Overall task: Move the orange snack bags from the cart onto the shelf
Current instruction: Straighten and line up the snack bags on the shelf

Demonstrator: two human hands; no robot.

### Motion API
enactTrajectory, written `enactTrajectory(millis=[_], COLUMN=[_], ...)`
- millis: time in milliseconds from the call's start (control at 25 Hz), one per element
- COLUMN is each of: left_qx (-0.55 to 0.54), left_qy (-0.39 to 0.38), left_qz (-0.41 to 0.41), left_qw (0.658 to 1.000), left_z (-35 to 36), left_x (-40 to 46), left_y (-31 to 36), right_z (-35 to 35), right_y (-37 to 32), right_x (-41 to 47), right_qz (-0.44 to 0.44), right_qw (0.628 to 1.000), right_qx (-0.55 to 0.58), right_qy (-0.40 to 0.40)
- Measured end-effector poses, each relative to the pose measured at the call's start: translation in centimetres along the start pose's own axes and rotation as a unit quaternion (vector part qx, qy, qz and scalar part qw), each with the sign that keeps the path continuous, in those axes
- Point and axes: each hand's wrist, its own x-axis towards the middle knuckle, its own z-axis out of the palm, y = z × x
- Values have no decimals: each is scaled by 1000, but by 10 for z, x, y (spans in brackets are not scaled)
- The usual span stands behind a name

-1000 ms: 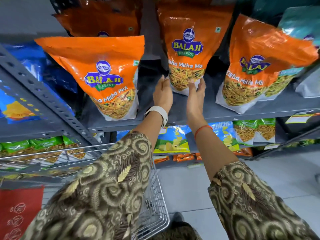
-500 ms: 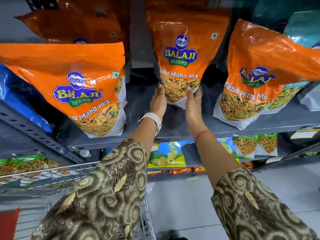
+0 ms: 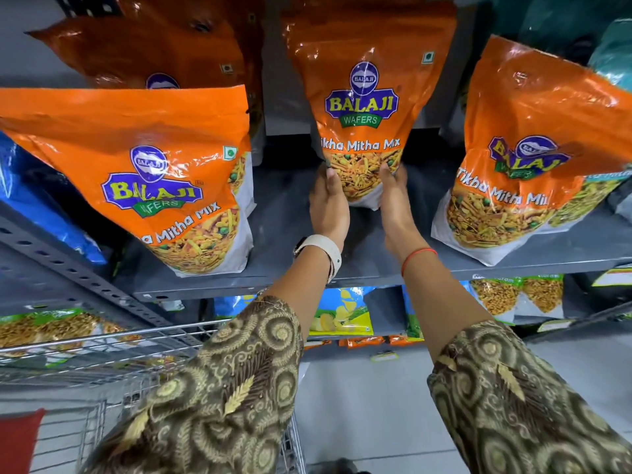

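Observation:
An orange Balaji snack bag (image 3: 364,97) stands upright at the middle of the grey shelf (image 3: 284,213). My left hand (image 3: 328,206) grips its lower left corner and my right hand (image 3: 393,203) grips its lower right corner. Another orange bag (image 3: 136,159) leans forward at the left, with one more orange bag (image 3: 154,53) behind it. A third front bag (image 3: 533,131) stands at the right. The wire cart (image 3: 102,340) is at the lower left, its contents mostly hidden by my sleeve.
A slanted perforated shelf upright (image 3: 68,268) runs down the left. Blue bags (image 3: 44,213) sit far left, teal bags (image 3: 612,56) top right. The lower shelf holds yellow chip bags (image 3: 342,313) and green-topped packets (image 3: 516,295). Grey floor (image 3: 359,405) lies below.
Both hands have closed in on the middle bag's bottom corners and pushed it deeper onto the shelf. The camera has moved nearer the shelf.

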Motion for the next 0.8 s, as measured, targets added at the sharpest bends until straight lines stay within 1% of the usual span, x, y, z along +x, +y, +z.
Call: enactTrajectory(millis=[160,480,600,680,800], left_qx=[-5,3,-6,-8,14], left_qy=[12,-7,-3,11,9], left_qz=[18,18,14,34,115], left_qw=[1000,1000,1000,999,993], left_z=[5,0,-4,-5,-6], left_x=[-4,-7,-9,-16,-30], left_y=[-5,-6,-2,4,14], right_z=[-5,-6,-5,-5,-4], right_y=[2,5,4,0,-7], right_x=[5,-1,-10,-21,-44], right_qz=[8,-15,-6,2,-28], right_qw=[999,999,1000,1000,999], right_qx=[32,19,20,30,40], right_qy=[-10,-23,-15,-6,-2])
